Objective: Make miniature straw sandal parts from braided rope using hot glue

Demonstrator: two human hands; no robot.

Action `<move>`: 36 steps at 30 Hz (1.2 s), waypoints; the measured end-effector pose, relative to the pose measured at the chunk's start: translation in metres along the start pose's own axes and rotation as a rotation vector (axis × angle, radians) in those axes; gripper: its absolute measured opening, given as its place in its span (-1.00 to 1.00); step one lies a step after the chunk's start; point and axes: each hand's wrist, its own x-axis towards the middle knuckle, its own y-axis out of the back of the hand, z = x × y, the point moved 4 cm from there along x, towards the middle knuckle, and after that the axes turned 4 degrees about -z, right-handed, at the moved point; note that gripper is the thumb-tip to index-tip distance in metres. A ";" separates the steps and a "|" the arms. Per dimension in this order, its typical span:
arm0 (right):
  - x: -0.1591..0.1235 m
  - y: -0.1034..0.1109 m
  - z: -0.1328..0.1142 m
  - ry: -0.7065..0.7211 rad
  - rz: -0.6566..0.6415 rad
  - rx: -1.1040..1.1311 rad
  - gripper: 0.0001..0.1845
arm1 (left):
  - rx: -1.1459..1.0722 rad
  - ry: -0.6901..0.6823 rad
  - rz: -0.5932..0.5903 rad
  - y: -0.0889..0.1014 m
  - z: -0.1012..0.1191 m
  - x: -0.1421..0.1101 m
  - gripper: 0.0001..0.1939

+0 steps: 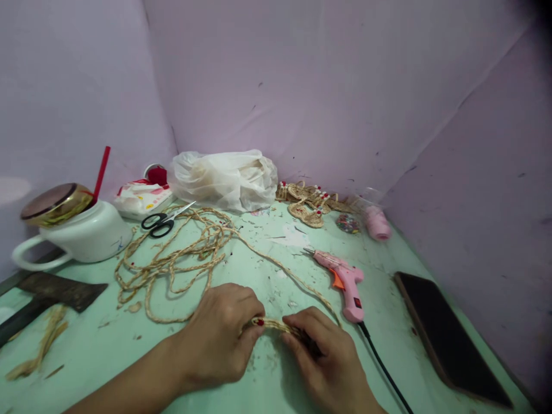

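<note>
Near the front of the table, my left hand (224,333) and my right hand (330,356) grip a braided straw rope piece (273,324) between them. Its strands lie side by side, and a small red spot shows by my left fingertips. Fingers of both hands are closed on its ends, which they partly hide. A long braided rope (185,253) lies in loose loops beyond my left hand. One strand of it runs right, down to behind my right hand. The pink glue gun (345,279) lies just beyond my right hand, its black cord trailing toward the front.
Scissors (166,221) rest by the rope loops. At left are a white mug (92,233) with a lid and red straw, and a hammer-like tool (60,290). Behind stand a white plastic bag (228,178), woven pieces (308,210) and pink thread (377,223). A phone (448,339) lies right.
</note>
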 end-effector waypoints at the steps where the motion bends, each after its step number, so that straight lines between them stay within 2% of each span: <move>1: -0.001 0.000 0.000 0.012 0.003 -0.013 -0.85 | 0.017 -0.008 0.009 0.000 0.001 0.000 -0.90; 5: -0.003 -0.001 -0.002 0.043 0.020 -0.045 -0.84 | 0.109 -0.155 0.063 -0.001 0.007 0.000 -0.84; 11: -0.004 0.001 -0.004 0.029 0.051 0.038 -0.87 | 0.045 -0.282 0.144 0.006 0.011 0.001 -0.80; 14: -0.004 0.003 -0.005 0.012 0.056 0.049 -0.89 | 0.007 -0.261 0.111 0.008 0.010 0.000 -0.79; 19: -0.002 0.000 -0.004 -0.008 0.016 0.013 -0.87 | 0.000 -0.095 -0.036 -0.002 0.007 0.000 -0.89; 23: -0.002 -0.002 -0.007 0.019 -0.011 0.013 -0.85 | -0.020 -0.197 0.030 -0.008 0.011 -0.001 -0.84; 28: 0.000 0.001 -0.012 0.060 0.042 0.098 -0.87 | -0.093 -0.312 0.091 0.001 0.010 -0.001 -0.82; 33: 0.003 0.000 -0.010 0.012 0.018 0.055 -0.88 | -0.005 -0.230 0.005 -0.002 0.011 0.000 -0.85; 36: 0.003 0.000 -0.010 0.028 0.014 0.017 -0.87 | 0.072 -0.199 0.037 -0.008 0.014 -0.002 -0.84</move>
